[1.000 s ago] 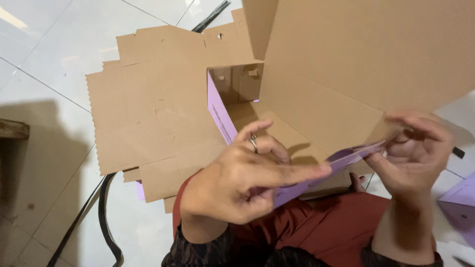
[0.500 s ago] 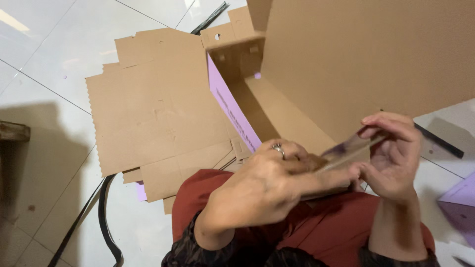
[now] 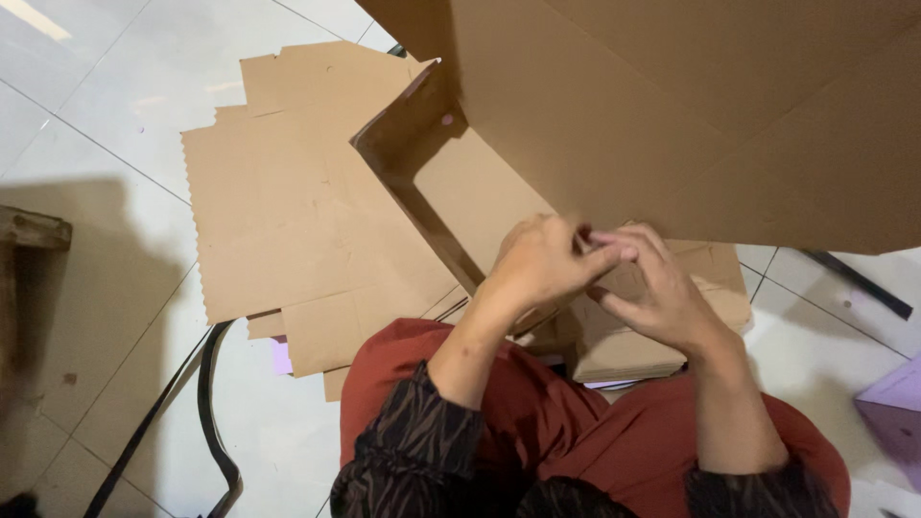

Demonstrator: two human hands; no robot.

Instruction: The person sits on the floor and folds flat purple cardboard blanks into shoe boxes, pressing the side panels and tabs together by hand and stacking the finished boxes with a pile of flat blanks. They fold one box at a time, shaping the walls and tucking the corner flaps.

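Since half a second ago, both hands have drawn together at the near edge of the cardboard box, and the purple strip that showed between them is no longer visible. Left hand is curled, fingers bent over the folded edge of a low box wall; right hand is likewise partly closed, fingertips meeting those of the left on the same edge. Whether either hand pinches a flap or merely presses it cannot be told, as the fingers blur and overlap. The box lies across the person's lap, its large lid panel raised above the hands, one side wall standing upright to the left of the hands. Judgement: the fold in hand is best done by keeping both thumbs on the crease line and pressing evenly along it, so the wall seats square rather than skewed; the raised lid should be kept clear of the fingers. Count: one box under assembly; one stack of flat cardboard blanks on the tiled floor left of the box, at least two sheets by their offset edges; one black strap on the floor below that stack; one purple box at the frame edge, right of the cardboard box.
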